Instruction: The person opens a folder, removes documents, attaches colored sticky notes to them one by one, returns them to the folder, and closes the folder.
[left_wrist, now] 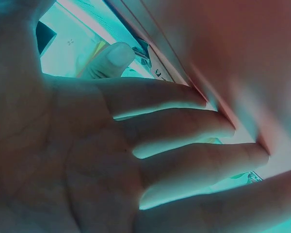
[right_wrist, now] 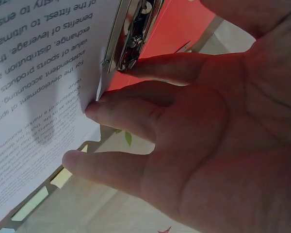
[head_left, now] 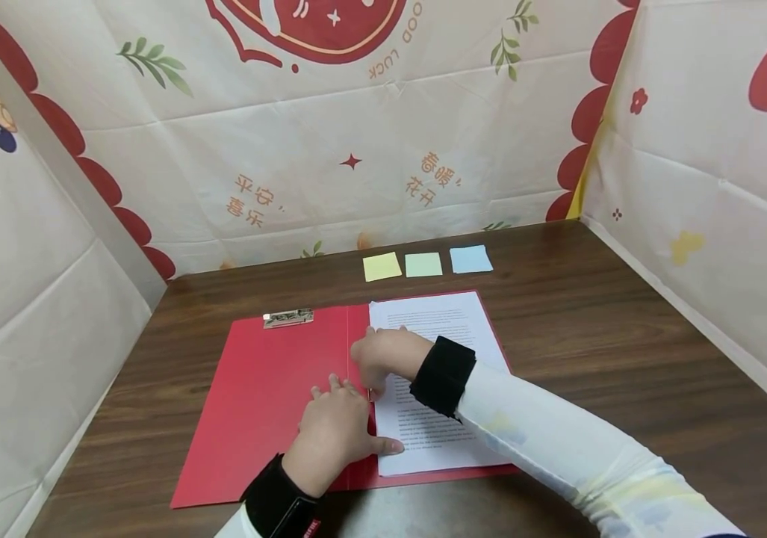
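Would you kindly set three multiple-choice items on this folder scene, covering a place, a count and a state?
1. Where does the printed sheet lie?
A. on the folder's right half
B. on its left half
C. off the folder

2. How many sticky notes lie behind the red folder?
A. two
B. three
C. five

3. The folder is:
A. closed
B. open flat
C. standing upright

Key: 1 A, the paper covers the right half. 2 B, yellow, green and blue pads in a row. 3 B, both halves lie spread on the table.
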{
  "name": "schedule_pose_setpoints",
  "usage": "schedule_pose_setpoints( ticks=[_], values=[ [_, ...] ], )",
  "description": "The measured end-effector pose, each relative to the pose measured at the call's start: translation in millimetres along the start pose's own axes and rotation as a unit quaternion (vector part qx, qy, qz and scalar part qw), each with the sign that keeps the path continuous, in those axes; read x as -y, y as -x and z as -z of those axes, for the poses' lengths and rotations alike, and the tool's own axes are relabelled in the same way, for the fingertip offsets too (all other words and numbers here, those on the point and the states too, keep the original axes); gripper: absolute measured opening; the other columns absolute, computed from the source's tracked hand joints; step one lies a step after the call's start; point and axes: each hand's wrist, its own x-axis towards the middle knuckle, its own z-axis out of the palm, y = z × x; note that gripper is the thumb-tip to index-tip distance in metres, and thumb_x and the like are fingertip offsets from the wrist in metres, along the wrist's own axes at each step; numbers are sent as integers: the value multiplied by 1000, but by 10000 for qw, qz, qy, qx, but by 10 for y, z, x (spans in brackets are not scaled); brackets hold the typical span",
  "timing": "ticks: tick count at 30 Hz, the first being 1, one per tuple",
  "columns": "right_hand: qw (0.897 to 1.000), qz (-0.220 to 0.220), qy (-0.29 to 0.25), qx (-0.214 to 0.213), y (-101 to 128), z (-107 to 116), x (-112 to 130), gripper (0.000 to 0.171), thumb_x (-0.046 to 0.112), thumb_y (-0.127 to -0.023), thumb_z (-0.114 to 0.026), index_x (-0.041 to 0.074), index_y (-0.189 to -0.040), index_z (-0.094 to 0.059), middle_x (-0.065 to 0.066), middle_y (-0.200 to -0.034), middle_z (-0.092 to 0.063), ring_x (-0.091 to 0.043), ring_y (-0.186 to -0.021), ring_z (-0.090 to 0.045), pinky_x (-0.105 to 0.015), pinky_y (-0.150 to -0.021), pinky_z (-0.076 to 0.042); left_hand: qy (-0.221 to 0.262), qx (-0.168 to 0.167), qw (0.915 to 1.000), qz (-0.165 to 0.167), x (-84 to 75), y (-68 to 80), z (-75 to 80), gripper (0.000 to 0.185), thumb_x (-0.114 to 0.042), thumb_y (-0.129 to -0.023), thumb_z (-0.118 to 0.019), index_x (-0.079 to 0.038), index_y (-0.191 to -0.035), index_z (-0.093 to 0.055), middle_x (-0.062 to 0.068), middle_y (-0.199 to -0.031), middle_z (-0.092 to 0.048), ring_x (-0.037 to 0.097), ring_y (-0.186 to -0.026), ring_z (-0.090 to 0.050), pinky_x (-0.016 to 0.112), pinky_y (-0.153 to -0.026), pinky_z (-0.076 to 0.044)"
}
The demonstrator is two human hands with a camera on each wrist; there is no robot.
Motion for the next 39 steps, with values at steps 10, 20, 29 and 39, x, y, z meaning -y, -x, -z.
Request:
schedule_pose_setpoints(
  ticks=[10, 20, 29, 39],
  values=[
    [9867, 820, -1320, -476, 120, 286, -290, 54, 21, -87, -88, 7, -135, -67, -9, -129, -70, -22, -117, -63, -50, -109, -55, -50, 78, 9998, 175, -2, 9, 26, 108, -66, -65, -92, -6, -149, -62, 22, -157, -57, 55, -142, -54, 62, -79, -64],
    [9647, 1131, -502, -2324, -76, 226, -410, 15, 7, -97, -71, 15, -85, -76, 2, -79, -71, -17, -88, -69, -54, -103, -55, -59, 192, 9993, 305, -24, -1, 13, 109, -68, -65, -92, -3, -148, -61, 26, -158, -54, 57, -142, -53, 63, -77, -64],
    [9617, 1102, -1041, -2284, -382, -4, -605, 17, 11, -102, -68, 7, -108, -83, -8, -108, -81, -22, -105, -73, -35, -91, -63, -120, 80, 9996, 226, -31, 1, 21, 113, -71, -66, -90, 0, -149, -59, 27, -157, -54, 57, -140, -55, 63, -73, -64],
    [9725, 1123, -1084, -1729, -211, 1, -716, 53, 11, -105, -62, 10, -157, -53, -19, -149, -56, -34, -135, -56, -43, -106, -58, -143, 10, 9997, 180, -14, 3, 7, 110, -69, -68, -90, -1, -148, -60, 27, -155, -56, 56, -139, -57, 61, -75, -65]
  ],
)
